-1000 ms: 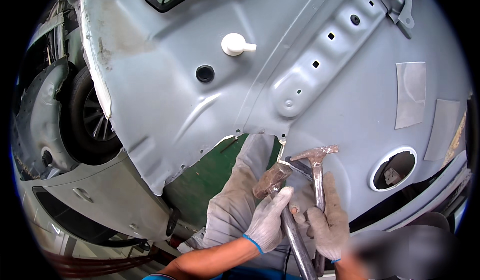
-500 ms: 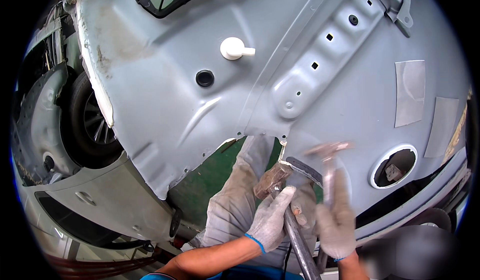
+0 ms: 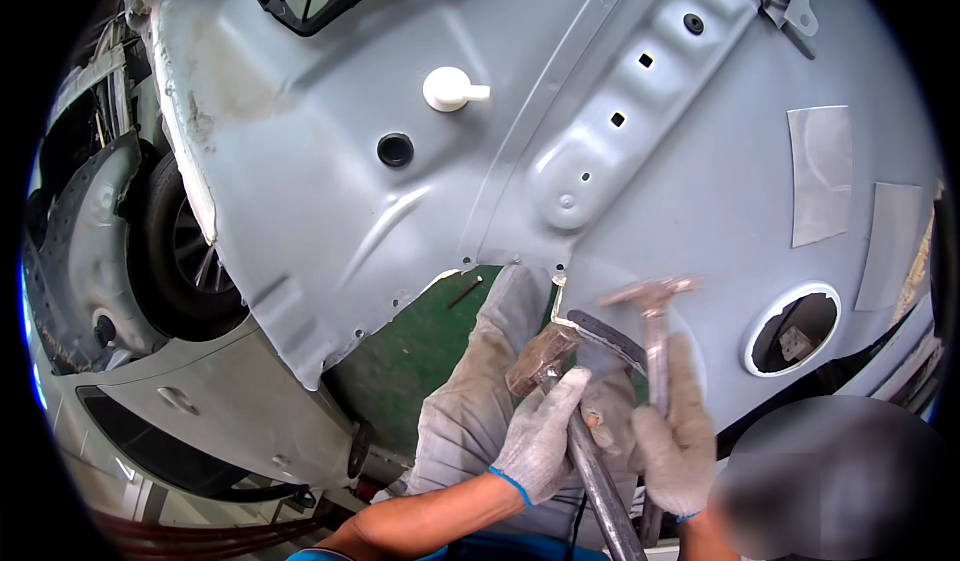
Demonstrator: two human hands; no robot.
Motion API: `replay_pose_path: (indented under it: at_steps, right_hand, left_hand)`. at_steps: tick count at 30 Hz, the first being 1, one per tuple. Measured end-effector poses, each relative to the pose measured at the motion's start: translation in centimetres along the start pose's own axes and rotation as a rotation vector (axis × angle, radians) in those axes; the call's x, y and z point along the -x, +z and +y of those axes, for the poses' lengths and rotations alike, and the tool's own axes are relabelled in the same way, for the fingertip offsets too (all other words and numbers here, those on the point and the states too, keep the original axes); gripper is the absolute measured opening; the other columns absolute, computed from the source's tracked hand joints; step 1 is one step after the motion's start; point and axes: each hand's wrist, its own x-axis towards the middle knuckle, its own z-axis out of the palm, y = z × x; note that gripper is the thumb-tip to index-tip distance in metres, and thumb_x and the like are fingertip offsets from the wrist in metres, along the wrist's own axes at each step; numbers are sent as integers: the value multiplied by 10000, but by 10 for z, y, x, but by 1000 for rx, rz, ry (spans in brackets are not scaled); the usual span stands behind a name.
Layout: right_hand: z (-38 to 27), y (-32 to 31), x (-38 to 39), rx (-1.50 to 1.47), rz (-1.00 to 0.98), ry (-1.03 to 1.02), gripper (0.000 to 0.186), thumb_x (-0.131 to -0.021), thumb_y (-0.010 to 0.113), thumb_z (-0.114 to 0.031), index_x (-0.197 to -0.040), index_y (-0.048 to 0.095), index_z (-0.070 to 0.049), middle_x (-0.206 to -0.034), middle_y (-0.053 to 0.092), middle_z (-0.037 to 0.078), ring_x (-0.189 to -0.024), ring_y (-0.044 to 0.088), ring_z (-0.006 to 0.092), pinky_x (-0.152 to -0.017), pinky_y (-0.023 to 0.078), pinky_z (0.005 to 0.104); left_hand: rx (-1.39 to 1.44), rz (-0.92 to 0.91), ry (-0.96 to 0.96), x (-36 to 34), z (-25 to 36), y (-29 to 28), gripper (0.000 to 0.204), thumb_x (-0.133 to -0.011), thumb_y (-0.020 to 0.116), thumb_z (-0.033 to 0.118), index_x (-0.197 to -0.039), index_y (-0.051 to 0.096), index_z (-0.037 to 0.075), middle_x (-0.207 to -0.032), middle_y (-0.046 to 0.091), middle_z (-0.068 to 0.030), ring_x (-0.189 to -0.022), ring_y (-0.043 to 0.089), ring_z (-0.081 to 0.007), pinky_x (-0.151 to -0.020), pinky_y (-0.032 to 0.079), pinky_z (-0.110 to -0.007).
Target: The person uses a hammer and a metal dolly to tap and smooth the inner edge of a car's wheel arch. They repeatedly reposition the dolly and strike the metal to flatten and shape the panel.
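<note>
My left hand (image 3: 540, 436), in a whitish knit glove with a blue cuff edge, is closed round a sledgehammer (image 3: 541, 359) just below its rusty head. Its long metal handle slopes down toward the lower edge. The sledgehammer's head sits at the cut edge of a grey car body panel (image 3: 350, 191), beside a black strip (image 3: 606, 336); contact cannot be made out. My right hand (image 3: 676, 451), gloved too, grips a smaller metal hammer (image 3: 655, 331) held head-up over the panel, right of the sledgehammer. Part of its handle is hidden by the hand.
A white plastic fitting (image 3: 446, 90) and a black plug (image 3: 395, 150) sit in the panel. At right is a round white-rimmed opening (image 3: 792, 331). A light-coloured car (image 3: 240, 401) and a wheel (image 3: 190, 251) stand at left. My legs (image 3: 465, 391) show through the panel's cutout, above green floor.
The panel appears slightly shifted up and left in the view. The small hammer, blurred before, shows sharper now, its head slightly higher. Both hands keep their grips.
</note>
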Motion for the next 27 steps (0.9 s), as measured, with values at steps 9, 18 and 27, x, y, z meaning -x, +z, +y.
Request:
replay_pose_path:
  at_steps: [9, 18, 27]
  right_hand:
    - [11, -3, -5, -85, -40, 52, 742, -1010, 572, -179, -1628, 221, 34, -1430, 591, 234, -1217, 630, 241, -1058, 478, 340]
    - [19, -8, -9, -69, -47, -85, 750, -998, 589, -142, -1634, 222, 15, -1527, 520, 235, -1318, 587, 256, -1115, 429, 343]
    - [24, -12, -14, -153, -37, -41, 772, -1008, 594, -181, -1648, 198, -10, -1390, 605, 235, -1178, 627, 227, -996, 495, 337]
  left_hand:
    - [-4, 3, 27, 1, 0, 2, 275, -1011, 690, 332, -1016, 573, 83, -716, 578, -53, -595, 612, -216, -596, 579, -434]
    - [-2, -6, 34, 5, 5, 7, 260, -1013, 686, 334, -1043, 595, 92, -714, 578, -47, -590, 610, -202, -572, 563, -392]
    - [-31, 23, 57, 6, 8, 11, 288, -1011, 683, 358, -1040, 598, 84, -723, 583, -50, -582, 621, -206, -554, 582, -399]
